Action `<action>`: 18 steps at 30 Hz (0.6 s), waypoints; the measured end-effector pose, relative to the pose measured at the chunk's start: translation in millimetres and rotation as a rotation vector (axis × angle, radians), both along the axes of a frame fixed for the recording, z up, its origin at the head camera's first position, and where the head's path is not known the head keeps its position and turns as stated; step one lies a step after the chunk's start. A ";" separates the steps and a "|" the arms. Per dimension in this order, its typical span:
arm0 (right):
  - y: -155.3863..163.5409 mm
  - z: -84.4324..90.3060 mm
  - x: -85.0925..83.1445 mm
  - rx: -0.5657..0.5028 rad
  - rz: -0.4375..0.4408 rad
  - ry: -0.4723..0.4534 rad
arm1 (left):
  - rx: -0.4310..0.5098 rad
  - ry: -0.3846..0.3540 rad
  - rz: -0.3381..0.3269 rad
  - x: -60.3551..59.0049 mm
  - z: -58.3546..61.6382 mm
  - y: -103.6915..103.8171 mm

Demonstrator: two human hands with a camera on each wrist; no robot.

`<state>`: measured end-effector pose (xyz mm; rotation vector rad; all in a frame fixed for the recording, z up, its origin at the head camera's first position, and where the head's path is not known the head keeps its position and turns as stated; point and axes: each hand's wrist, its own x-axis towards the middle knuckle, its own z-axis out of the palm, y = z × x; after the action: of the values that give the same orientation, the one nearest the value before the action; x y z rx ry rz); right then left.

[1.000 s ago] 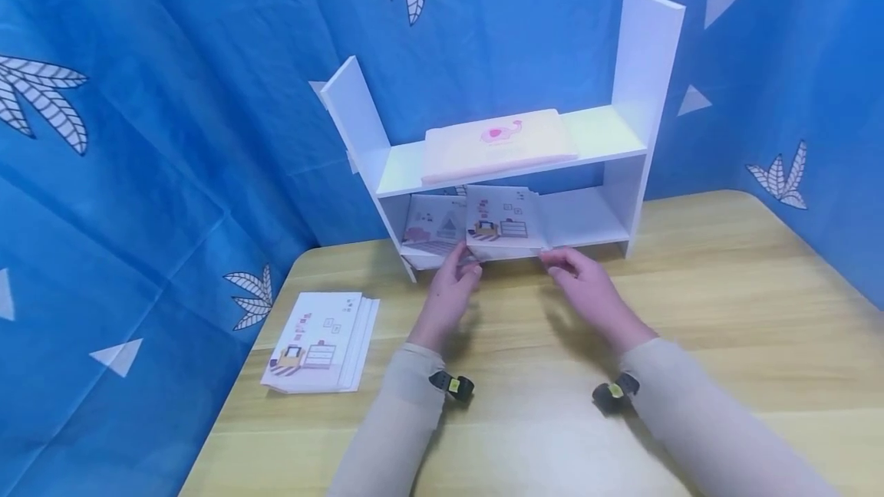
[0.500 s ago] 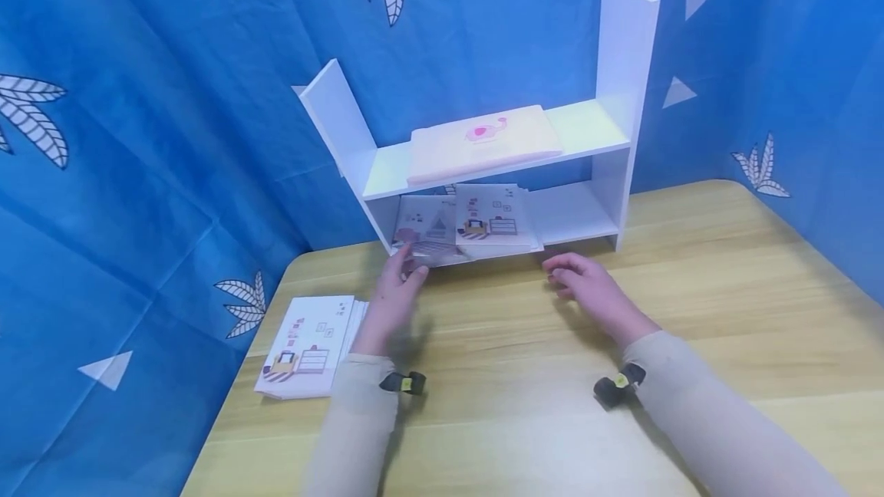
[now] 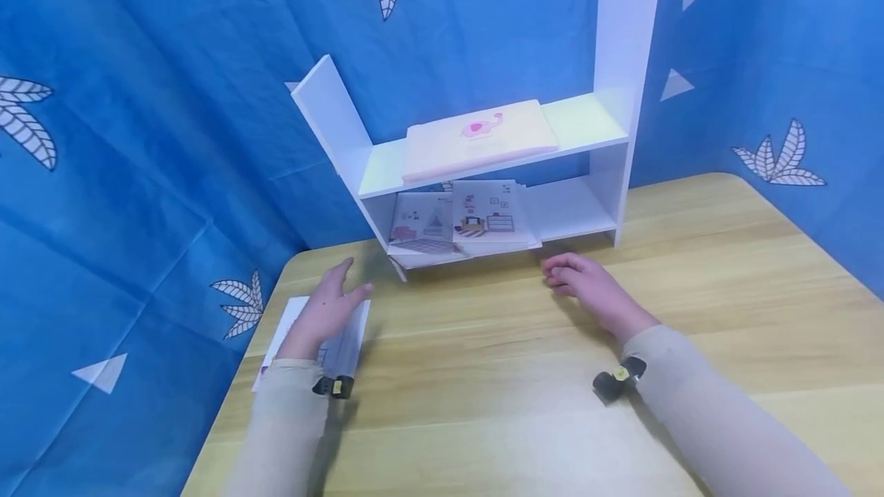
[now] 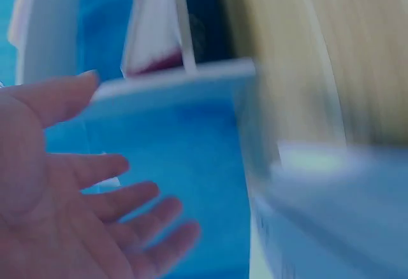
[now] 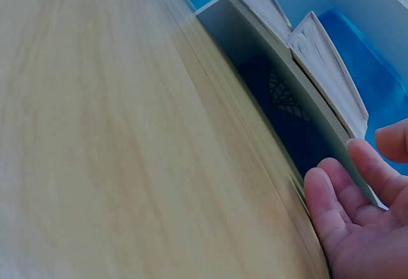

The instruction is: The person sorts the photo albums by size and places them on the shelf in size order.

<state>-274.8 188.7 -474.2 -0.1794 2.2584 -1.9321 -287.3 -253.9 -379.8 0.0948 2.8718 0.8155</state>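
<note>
A white two-tier shelf (image 3: 587,125) stands at the table's far edge. Two illustrated booklets (image 3: 490,217) lie side by side on its lower board, and a pink folded item (image 3: 479,136) lies on the upper board. My left hand (image 3: 338,290) is open with fingers spread, hovering over a stack of similar booklets (image 3: 352,336) at the table's left. The left wrist view is blurred but shows the open left hand (image 4: 95,196) holding nothing. My right hand (image 3: 562,271) rests relaxed on the table just in front of the shelf. In the right wrist view its fingers (image 5: 357,209) lie beside the shelf's bottom board (image 5: 299,107).
The wooden table (image 3: 691,290) has a rounded right corner and open surface to the right and front. Blue patterned cloth (image 3: 138,136) hangs behind and to the left. The right half of both shelf boards is bare.
My left hand has left the lower shelf and moved left and back toward the stack on the table. The booklets stay on the shelf. My right hand has barely moved.
</note>
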 end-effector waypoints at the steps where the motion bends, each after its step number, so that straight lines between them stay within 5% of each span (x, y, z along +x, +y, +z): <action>1: 0.1 -0.2 -0.1 -0.001 -0.002 0.001 | -0.041 -0.017 0.014 -0.6 0.8 -4.7; 7: 0.1 -0.9 -0.7 -0.003 0.003 -0.003 | -0.312 -0.154 0.155 -1.6 -11.6 -33.1; 10: 0.4 -0.8 -0.6 0.004 0.009 -0.005 | -0.390 -0.208 0.174 -3.2 -23.3 -44.7; 15: 1.1 -0.3 0.5 0.000 0.001 0.019 | -0.401 -0.196 0.167 -8.8 -29.1 -54.4; 18: -0.4 -0.1 0.7 -0.002 0.014 0.019 | -0.343 -0.220 0.219 -7.4 -26.9 -67.2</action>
<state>-274.0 188.4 -474.3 -0.2150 2.2606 -1.9342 -294.7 -321.1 -406.7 -0.3319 2.7908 0.3260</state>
